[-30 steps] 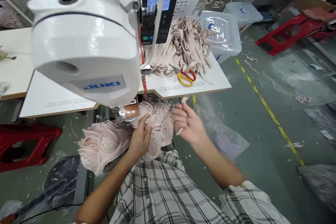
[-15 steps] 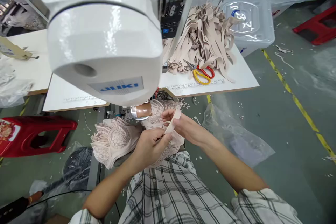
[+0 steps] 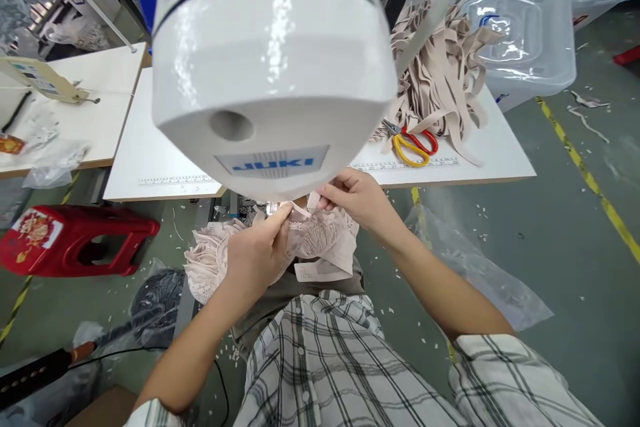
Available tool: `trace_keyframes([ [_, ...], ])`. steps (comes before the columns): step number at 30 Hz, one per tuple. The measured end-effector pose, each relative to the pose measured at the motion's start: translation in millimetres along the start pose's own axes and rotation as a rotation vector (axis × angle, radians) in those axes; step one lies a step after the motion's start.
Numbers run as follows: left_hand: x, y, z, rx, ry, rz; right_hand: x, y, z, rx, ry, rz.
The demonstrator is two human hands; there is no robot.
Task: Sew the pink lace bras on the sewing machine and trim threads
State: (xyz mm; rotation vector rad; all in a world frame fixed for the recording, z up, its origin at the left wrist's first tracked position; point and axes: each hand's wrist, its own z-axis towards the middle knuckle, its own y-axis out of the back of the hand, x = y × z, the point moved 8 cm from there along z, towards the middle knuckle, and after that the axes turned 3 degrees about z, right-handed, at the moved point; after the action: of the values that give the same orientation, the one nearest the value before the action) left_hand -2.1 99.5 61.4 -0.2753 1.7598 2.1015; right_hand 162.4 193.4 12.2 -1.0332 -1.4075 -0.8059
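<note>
My left hand (image 3: 257,250) is closed, thumb and finger pinching one side of a pale beige elastic strap (image 3: 301,211) just below the white sewing machine head (image 3: 275,73). On the other side my right hand (image 3: 357,197) pinches the strap near its upright end. Under both hands hangs a beige lace bra (image 3: 325,233), its white label (image 3: 323,271) lying towards my lap. The needle area is mostly hidden behind the machine head. Left of my left hand lies a stack of lace bras (image 3: 205,263).
A heap of beige straps (image 3: 440,73) lies on the white table (image 3: 490,153), with red and yellow scissors (image 3: 413,147) in front. Lidded plastic boxes (image 3: 525,33) stand at the right. A red stool (image 3: 85,240) is on the left floor, and a plastic bag (image 3: 480,273) lies right.
Both hands have moved forward, up to the machine, with the strap. My view has shifted, and the bra's label now shows below my hands.
</note>
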Motion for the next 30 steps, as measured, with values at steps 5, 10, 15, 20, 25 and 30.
trace_keyframes([
  [5, 17.3, -11.8, -1.5, 0.229, 0.004, -0.186, 21.8, -7.5, 12.4, -0.077, 0.207, -0.235],
  [10, 16.5, -9.0, -1.6, 0.229, 0.042, -0.361, 37.6, -18.4, 22.3, -0.147, 0.364, -0.327],
  [15, 4.9, 1.2, -4.1, 0.178, 0.153, -0.502, 37.6, -27.0, 27.0, -0.111, 0.360, -0.376],
  [20, -6.3, 1.4, -4.2, 0.217, 0.061, -0.458, 40.1, -27.2, 32.2, -0.068, 0.372, -0.445],
  [25, -17.1, 5.8, 3.8, 0.168, -0.133, -0.342, 42.3, -31.7, 38.1, 0.036, 0.390, -0.448],
  [30, -10.4, 8.1, 17.3, 0.179, -0.058, -0.351, 43.6, -32.6, 41.1, 0.052, 0.407, -0.480],
])
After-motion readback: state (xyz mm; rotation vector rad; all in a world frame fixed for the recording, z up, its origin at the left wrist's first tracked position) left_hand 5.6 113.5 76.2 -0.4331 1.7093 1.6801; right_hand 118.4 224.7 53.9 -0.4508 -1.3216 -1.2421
